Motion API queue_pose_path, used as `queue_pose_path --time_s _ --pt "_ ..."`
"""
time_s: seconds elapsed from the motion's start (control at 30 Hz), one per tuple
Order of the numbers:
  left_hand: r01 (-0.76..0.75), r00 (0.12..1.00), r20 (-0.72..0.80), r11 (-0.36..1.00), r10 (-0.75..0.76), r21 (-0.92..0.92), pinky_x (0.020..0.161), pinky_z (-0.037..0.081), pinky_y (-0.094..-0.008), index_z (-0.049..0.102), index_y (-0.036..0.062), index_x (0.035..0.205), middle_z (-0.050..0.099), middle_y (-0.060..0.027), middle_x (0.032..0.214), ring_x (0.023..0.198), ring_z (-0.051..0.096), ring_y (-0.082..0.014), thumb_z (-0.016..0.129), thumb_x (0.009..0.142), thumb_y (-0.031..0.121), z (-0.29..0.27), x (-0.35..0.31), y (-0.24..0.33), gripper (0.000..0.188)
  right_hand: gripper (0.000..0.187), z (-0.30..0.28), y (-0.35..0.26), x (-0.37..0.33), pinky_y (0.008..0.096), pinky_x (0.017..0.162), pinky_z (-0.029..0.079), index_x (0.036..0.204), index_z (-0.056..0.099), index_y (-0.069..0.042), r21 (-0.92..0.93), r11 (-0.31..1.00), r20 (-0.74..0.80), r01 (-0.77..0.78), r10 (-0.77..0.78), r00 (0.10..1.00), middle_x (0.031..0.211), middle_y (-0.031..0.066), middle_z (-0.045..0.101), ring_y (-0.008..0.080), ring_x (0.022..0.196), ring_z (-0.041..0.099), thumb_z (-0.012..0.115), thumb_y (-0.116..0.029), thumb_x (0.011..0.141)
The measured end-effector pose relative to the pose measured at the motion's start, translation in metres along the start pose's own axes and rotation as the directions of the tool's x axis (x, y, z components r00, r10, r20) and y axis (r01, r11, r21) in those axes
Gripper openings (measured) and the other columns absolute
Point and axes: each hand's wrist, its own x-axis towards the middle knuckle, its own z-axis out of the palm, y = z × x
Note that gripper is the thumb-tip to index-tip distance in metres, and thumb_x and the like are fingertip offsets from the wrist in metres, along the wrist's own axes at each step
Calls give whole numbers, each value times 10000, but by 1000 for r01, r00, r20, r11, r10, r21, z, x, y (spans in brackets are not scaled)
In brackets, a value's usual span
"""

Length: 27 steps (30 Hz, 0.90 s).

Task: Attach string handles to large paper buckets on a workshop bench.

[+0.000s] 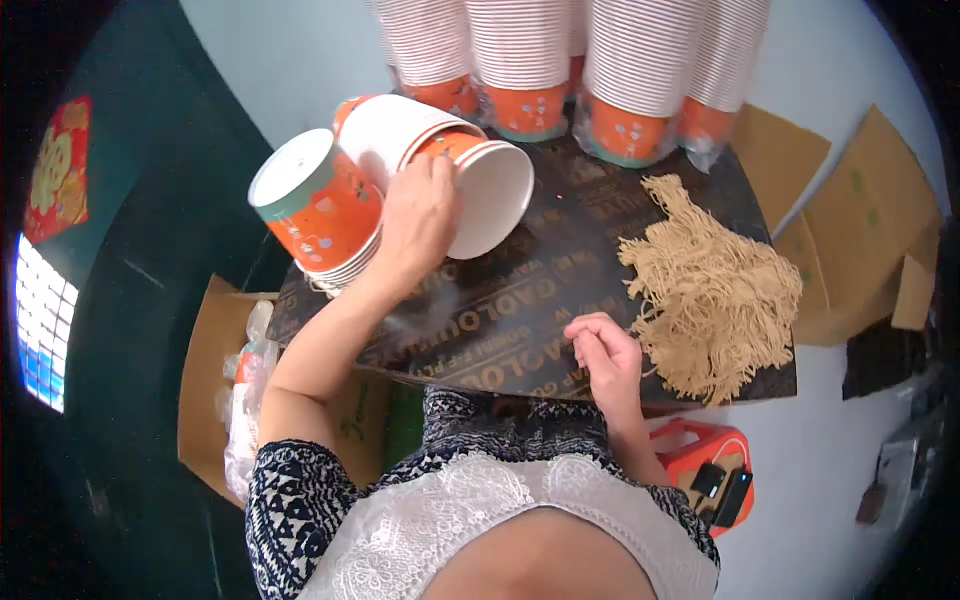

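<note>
My left hand (420, 205) is closed at the rim and wall of a tilted paper bucket (490, 200), whose white open mouth faces right. Its closed end sits inside other nested paper buckets (385, 130) lying on their side behind. Left of the hand, a short stack of orange and green paper buckets (325, 215) stands upside down, white base up. Above the table's front edge, my right hand (608, 355) has its fingers curled together; whether they hold anything is hidden. Beside it lies a loose heap of tan paper-like strings or cords (715, 300).
Tall plastic-wrapped stacks of paper buckets (640, 70) line the back of the dark printed board table (480, 330). Open cardboard boxes stand at right (850, 240) and lower left (205, 400). A red stool (675, 437) with small dark devices is below the right edge.
</note>
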Motion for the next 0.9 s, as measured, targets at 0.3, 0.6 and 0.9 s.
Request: queue_pose_path --time_s 0.3,0.6,0.9 --pt "45 984 -171 999 -40 21 664 508 -451 546 27 977 558 -176 912 785 599 -380 601 813 -36 7 -3 6 184 109 1 -5 5 218 624 405 939 658 26 -86 994 15 63 -62 998 887 39 610 75 719 518 550 15 924" --pt "-63 975 -210 996 74 58 726 550 -376 630 48 1011 682 -132 990 849 672 -308 644 832 -3 5 -15 11 186 105 -14 -17 -9 246 704 460 937 654 32 -140 986 -49 88 -96 994 926 72 630 134 772 580 553 23 908" --pt "-62 990 -126 997 68 55 644 574 -368 586 22 1100 693 -142 1089 807 705 -318 602 817 -42 -4 -22 9 291 100 -87 -69 -5 244 737 433 964 650 14 -395 910 -399 127 -295 869 907 33 615 108 839 554 568 12 906"
